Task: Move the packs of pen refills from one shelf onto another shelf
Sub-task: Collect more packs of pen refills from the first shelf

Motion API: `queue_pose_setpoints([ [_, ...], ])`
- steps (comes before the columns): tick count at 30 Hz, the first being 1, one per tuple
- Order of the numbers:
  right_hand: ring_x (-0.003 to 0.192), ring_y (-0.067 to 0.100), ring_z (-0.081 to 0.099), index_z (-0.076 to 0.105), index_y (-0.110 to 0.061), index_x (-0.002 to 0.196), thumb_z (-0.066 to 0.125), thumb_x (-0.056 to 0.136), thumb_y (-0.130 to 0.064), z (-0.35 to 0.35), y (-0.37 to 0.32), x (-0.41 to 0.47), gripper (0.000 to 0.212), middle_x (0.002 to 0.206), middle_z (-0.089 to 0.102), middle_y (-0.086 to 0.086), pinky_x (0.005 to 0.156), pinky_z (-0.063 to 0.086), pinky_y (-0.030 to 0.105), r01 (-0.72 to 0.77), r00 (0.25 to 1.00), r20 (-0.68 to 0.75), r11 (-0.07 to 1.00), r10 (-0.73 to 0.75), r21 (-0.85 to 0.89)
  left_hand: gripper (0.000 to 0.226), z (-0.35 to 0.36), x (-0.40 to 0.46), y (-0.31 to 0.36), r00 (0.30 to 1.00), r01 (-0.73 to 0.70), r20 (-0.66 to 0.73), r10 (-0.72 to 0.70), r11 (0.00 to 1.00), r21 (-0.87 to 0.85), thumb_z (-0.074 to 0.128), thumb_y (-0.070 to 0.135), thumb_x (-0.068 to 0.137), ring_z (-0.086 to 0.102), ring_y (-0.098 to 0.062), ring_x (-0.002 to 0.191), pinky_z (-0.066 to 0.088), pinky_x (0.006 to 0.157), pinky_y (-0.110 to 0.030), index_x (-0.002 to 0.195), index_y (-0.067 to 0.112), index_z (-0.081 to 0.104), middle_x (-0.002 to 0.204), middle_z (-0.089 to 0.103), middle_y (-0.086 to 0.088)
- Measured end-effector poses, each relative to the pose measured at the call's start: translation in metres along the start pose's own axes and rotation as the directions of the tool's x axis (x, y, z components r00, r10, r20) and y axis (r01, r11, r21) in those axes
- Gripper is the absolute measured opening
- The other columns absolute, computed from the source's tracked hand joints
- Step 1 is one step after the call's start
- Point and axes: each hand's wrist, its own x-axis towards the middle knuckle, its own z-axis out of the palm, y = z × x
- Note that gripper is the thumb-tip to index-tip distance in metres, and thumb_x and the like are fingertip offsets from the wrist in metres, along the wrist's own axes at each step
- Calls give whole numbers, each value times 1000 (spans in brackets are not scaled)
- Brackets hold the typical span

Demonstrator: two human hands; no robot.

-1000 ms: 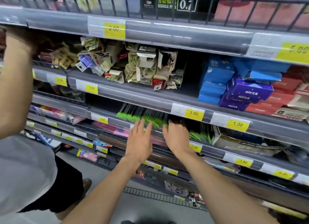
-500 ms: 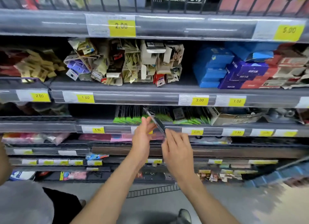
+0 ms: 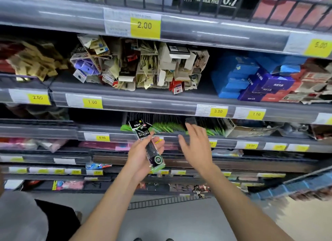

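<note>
Head view: left hand grips black-and-green refill pack in front of shelf edge, pack tilted, header up. Right hand fingers spread, empty, near row of green refill packs on shelf, possibly touching; blurred.

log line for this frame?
left hand: holds refill pack | right hand: open, reaching toward shelved refill packs | phase: picking

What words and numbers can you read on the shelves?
"2.00": yellow price tag on the top shelf rail
"0.7": black sign behind the top wire rail
"1.00": yellow tag under the brown card packs
"3.00": yellow tag under the blue boxes
"5.00": yellow tag beside the left hand
Black-and-green refill pack in the left hand: print too blurred.
</note>
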Motion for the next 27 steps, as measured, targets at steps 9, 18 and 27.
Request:
queue_pose_setpoints([
  [9,105,38,66,56,-22,143,46,104,-46,33,-15,48,46,112,73,17,92,52,42,11,978,205,981,29,-194,32,-2,-9,1,998,58,28,-61,995,82,62,20,105,67,-19,68,56,60,-31,134,5,67,88,75,-9],
  [18,83,41,69,69,-6,117,46,103,-17,19,-6,50,29,92,75,21,75,53,42,-65,995,75,994,72,-88,54,10,-9,6,995,71,46,-83,971,226,83,26,74,59,-18,60,50,52,-28,119,1,68,77,69,-8],
  [27,66,30,70,72,4,103,69,86,5,11,-10,15,17,82,74,16,57,59,39,139,950,-285,990,-129,15,26,40,7,-4,998,55,-27,-51,987,152,56,17,109,76,-36,107,64,87,-45,127,-1,63,119,75,-24],
])
